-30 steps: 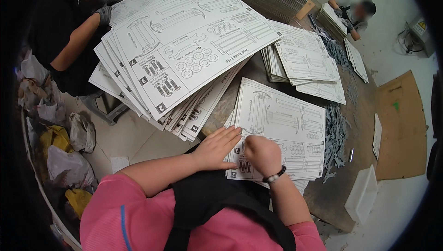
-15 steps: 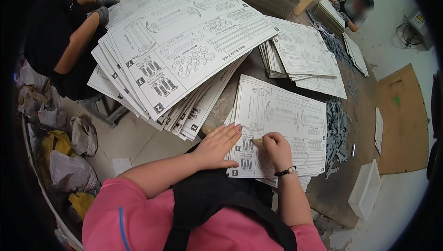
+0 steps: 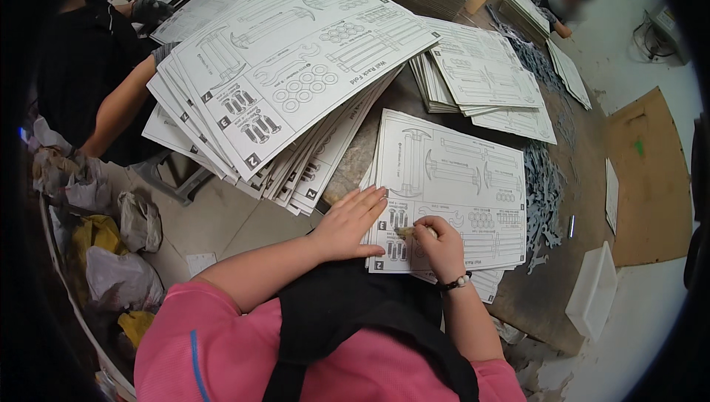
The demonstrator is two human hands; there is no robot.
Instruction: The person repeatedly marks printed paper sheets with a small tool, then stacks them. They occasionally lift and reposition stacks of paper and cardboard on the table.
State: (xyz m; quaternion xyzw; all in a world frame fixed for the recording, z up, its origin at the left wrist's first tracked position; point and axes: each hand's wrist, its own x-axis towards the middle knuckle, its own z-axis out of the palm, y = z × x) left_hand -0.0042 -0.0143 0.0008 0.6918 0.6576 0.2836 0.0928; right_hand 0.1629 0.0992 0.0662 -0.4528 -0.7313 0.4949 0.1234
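My left hand point(image 3: 347, 224) lies flat with its fingers stretched out on the left edge of a short stack of printed white boards point(image 3: 455, 136). Line drawings of tools, bolts and washers cover the top board. Pinched in my right hand point(image 3: 439, 248) is a small tan pointed tool point(image 3: 408, 231), whose exact kind I cannot make out. Its tip rests at the printed bolt drawings near the board's lower left. A dark beaded bracelet point(image 3: 457, 281) circles my right wrist.
A tall fanned stack of printed boards point(image 3: 296, 54) stands ahead left, another stack point(image 3: 488, 80) ahead right. Grey scraps point(image 3: 543, 202) and a white tray point(image 3: 594, 291) lie to the right. Two people with gloves handle boards at the far left and far right. Plastic bags point(image 3: 122, 276) crowd the left.
My right hand has moved slightly left and down over the board, taking the tan tool lower among the bolt drawings. My left hand stays on the edge. The person at left has shifted their arms.
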